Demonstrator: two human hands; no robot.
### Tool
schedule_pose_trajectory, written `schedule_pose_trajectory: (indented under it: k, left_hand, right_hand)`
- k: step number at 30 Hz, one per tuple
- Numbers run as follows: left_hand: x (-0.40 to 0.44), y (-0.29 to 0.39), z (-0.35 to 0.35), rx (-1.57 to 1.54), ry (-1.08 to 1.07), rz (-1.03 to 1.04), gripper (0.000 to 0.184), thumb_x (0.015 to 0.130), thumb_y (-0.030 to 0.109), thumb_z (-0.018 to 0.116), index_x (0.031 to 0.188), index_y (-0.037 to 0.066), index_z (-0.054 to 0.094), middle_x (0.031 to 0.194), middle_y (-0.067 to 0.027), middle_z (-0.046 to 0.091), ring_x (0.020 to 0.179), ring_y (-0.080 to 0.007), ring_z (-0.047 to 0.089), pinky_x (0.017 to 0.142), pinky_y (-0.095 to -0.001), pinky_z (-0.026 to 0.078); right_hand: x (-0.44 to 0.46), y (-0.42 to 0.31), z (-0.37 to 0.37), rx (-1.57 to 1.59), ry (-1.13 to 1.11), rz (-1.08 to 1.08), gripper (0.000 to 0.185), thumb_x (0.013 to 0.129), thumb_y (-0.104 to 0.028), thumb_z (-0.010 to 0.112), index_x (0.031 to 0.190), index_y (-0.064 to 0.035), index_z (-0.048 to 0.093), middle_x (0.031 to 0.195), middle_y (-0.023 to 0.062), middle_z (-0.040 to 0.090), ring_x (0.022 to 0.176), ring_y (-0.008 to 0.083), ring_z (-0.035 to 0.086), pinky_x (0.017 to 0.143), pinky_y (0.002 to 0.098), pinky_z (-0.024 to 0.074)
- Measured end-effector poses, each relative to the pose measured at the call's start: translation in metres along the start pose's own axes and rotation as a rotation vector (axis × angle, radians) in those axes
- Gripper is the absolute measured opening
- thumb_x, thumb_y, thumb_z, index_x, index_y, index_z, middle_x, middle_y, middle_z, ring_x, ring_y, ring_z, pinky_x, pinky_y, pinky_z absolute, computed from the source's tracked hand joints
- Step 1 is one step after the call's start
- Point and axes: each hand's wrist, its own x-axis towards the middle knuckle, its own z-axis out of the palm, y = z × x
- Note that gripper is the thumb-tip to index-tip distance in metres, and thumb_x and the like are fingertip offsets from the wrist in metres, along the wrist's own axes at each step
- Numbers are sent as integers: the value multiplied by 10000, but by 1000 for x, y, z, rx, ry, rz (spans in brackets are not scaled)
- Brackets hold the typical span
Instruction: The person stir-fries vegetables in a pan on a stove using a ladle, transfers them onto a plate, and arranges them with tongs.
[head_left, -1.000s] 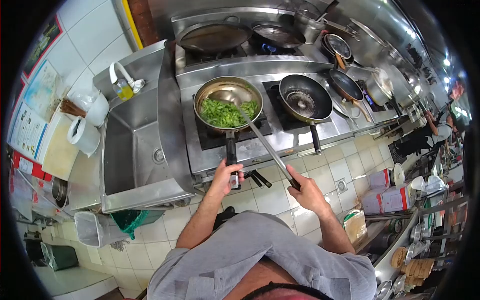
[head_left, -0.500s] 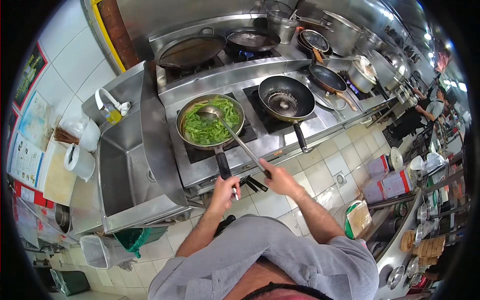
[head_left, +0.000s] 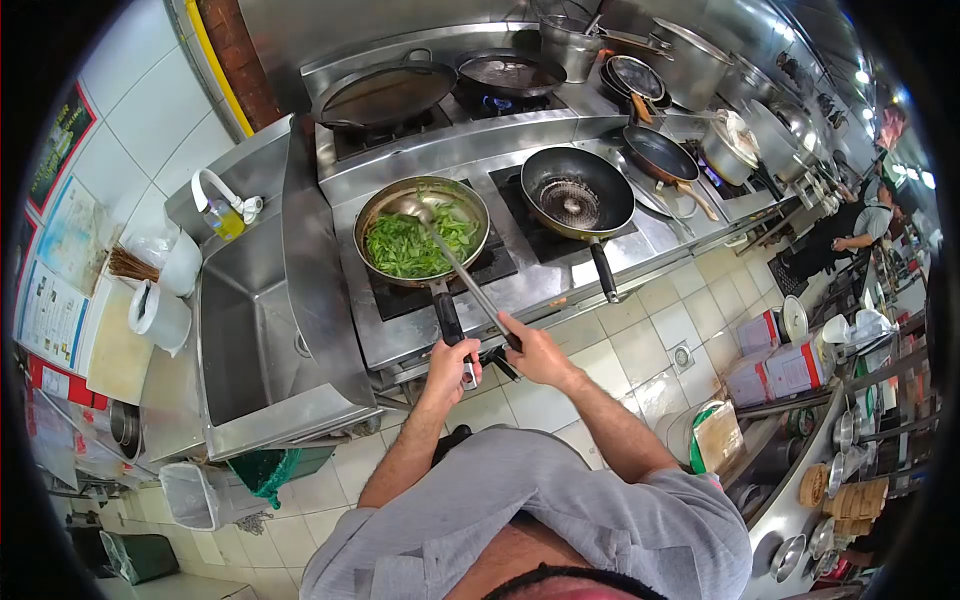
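My left hand [head_left: 452, 372] is wrapped round the black handle of a round metal pan [head_left: 362, 246] on the front left burner. Chopped green leaves [head_left: 408, 247] lie in the lower part of the pan. In my right hand [head_left: 535, 354] is the dark grip of a long metal ladle [head_left: 462, 272]. The ladle's bowl rests among the leaves near the pan's far side. Beside this pan, to the right, stands a black frying pan [head_left: 577, 196] with its handle towards me.
A steel sink [head_left: 255, 350] with a white tap [head_left: 226, 190] is on the left. Two wide pans [head_left: 388, 98] [head_left: 510, 72] stand on the back burners, a blue flame under the right one. Pots and small pans are at the right. Another person [head_left: 850, 235] stands far right.
The view has turned, shifting the stove left. My right hand has moved closer to my left hand, and the ladle's bowl has gone to the pan's far side. The leaves have been spread and shifted.
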Motion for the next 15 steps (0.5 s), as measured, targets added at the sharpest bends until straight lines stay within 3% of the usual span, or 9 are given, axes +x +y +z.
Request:
schedule_pose_trajectory:
  k: [3, 6, 8, 12, 15]
  left_hand:
    - [6, 4, -3, 3, -8, 1, 166, 778, 149, 607, 818, 82, 461, 618, -23, 492, 414, -129, 487, 347, -276, 395]
    - [23, 1, -15, 15, 39, 0, 140, 775, 123, 584, 814, 65, 462, 596, -31, 492, 389, -135, 466, 335, -284, 384]
    - [22, -9, -14, 0, 49, 34, 137, 771, 116, 582, 805, 61, 462, 581, -32, 486, 385, -136, 461, 331, -288, 384]
    - [-23, -5, 23, -4, 9, 2, 133, 772, 116, 585, 720, 53, 480, 559, -35, 481, 386, -141, 468, 334, -287, 394]
    - [-1, -7, 3, 10, 37, 22, 141, 779, 126, 591, 726, 55, 482, 565, -33, 485, 389, -140, 471, 336, -281, 394]
  right_hand:
    - [-22, -19, -37, 35, -92, 4, 604, 745, -52, 573, 1324, -87, 405, 820, 216, 622, 774, 381, 610, 713, 414, 474]
    - [-53, -35, -70, -127, -104, -22, 593, 761, -66, 581, 1327, -104, 408, 836, 205, 628, 792, 367, 611, 720, 411, 473]
    - [-60, -38, -86, -159, -200, 106, 580, 774, -85, 586, 1326, -113, 409, 877, 198, 633, 829, 359, 610, 729, 412, 475]
    - [-39, -13, -52, -263, -155, 125, 588, 777, -92, 587, 1332, -112, 395, 891, 198, 634, 840, 359, 609, 738, 410, 484]
    - [-30, 4, -21, -240, -18, -45, 613, 770, -97, 596, 1341, -104, 374, 903, 198, 628, 839, 354, 614, 737, 396, 488]
